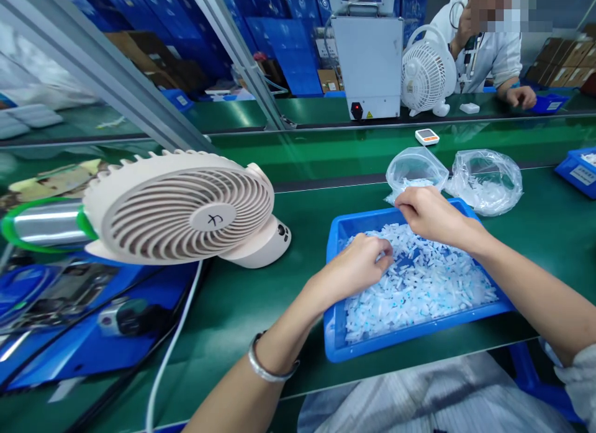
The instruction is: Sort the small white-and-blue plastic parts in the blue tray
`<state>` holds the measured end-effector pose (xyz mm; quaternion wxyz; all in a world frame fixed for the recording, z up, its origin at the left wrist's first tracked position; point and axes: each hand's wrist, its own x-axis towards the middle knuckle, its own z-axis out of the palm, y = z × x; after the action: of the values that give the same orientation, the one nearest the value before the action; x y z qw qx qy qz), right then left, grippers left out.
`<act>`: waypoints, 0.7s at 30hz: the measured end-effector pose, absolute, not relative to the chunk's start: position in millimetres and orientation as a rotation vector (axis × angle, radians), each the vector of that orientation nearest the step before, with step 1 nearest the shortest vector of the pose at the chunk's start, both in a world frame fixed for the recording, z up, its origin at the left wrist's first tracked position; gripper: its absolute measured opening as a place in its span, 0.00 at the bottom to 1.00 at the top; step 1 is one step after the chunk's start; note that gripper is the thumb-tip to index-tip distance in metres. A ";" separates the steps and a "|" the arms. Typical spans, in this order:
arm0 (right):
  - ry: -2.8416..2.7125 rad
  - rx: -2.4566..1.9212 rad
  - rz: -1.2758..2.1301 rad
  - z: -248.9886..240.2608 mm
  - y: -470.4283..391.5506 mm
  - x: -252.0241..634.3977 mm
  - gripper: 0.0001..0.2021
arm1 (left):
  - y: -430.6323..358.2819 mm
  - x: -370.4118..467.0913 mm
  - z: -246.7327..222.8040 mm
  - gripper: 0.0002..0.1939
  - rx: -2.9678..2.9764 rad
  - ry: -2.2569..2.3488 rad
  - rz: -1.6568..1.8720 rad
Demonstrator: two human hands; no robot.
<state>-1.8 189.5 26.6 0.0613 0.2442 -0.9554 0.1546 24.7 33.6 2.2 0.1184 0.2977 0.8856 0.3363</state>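
A blue plastic tray [382, 347] holds a spread of small white and pale-blue plastic pieces [419, 296], with a patch of its floor showing through. My left hand [358, 265] is low over the pieces at the tray's left side, fingers curled inward; whatever they hold is hidden. Above the far rim, my right hand [431, 214] is closed in a pinch beside the near edge of a clear plastic bag [416, 163]. That open bag has white pieces in it. What the right fingertips grip cannot be made out.
Right of that bag stands a second clear bag [488, 181] with white pieces. A beige fan [186, 215] stands left of the tray, its white cable [174, 346] trailing forward. A blue bin [577, 175] is at far right. Across the bench, a person [488, 60] sits near a white fan [426, 76].
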 end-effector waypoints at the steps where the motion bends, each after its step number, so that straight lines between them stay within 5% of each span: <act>1: -2.885 0.742 0.497 23.0 187.2 -0.9 0.10 | 32.2 25.0 -0.1 0.07 0.888 2.586 0.973; 14: -2.723 0.650 0.834 19.3 183.6 4.0 0.08 | 27.2 32.2 -13.6 0.11 0.947 2.684 0.926; 21: -2.620 0.702 0.975 14.3 182.9 1.1 0.07 | 29.3 31.9 -6.8 0.10 1.011 2.597 0.416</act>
<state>1.1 182.9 14.3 0.1293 0.2414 -0.9013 0.3355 31.9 29.3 -6.8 0.1613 0.3541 0.9096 0.1456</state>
